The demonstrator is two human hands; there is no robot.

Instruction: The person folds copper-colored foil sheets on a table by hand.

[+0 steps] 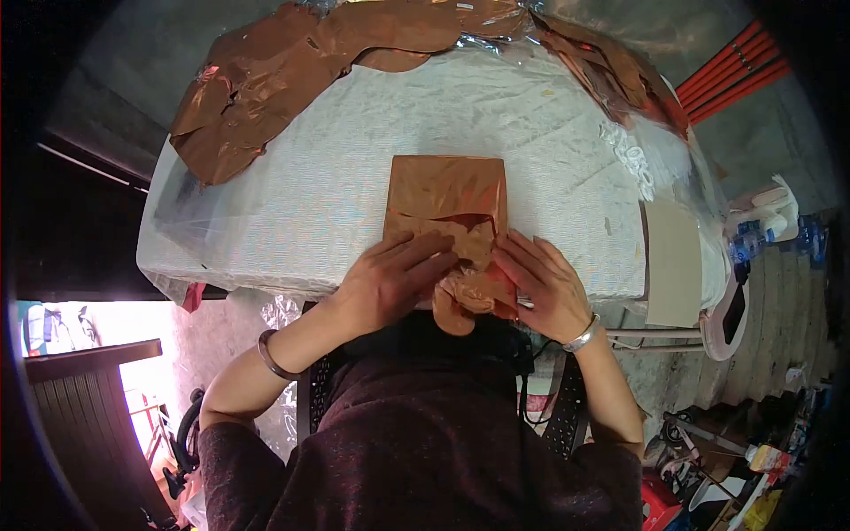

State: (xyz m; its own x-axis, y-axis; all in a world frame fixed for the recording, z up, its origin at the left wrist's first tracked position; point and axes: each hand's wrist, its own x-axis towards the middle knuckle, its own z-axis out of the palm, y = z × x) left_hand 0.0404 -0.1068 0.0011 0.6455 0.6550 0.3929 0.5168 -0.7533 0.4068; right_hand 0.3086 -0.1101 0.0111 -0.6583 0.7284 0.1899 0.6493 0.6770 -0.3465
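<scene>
A rectangular bundle of brown, shiny, foil-like sheet [447, 181] lies at the table's near edge, in front of my body. Across its middle runs a folded edge with a dark gap under it. At the near end, a crumpled flap [474, 292] of the same sheet hangs over the table edge. My left hand [398, 274] rests on the bundle's near left part, fingers stretched out and thumb hidden. Along the right side lies my right hand [542, 288], its fingers extended against the bundle's edge and its thumb side near the flap.
The table [310, 177] has a white textured cover. Loose brown sheets [257, 97] lie along its far left edge, with more brown sheets [611, 66] at far right. White cord [630, 159] and a cardboard piece [673, 261] are at the right. Stairs [770, 310] rise beyond.
</scene>
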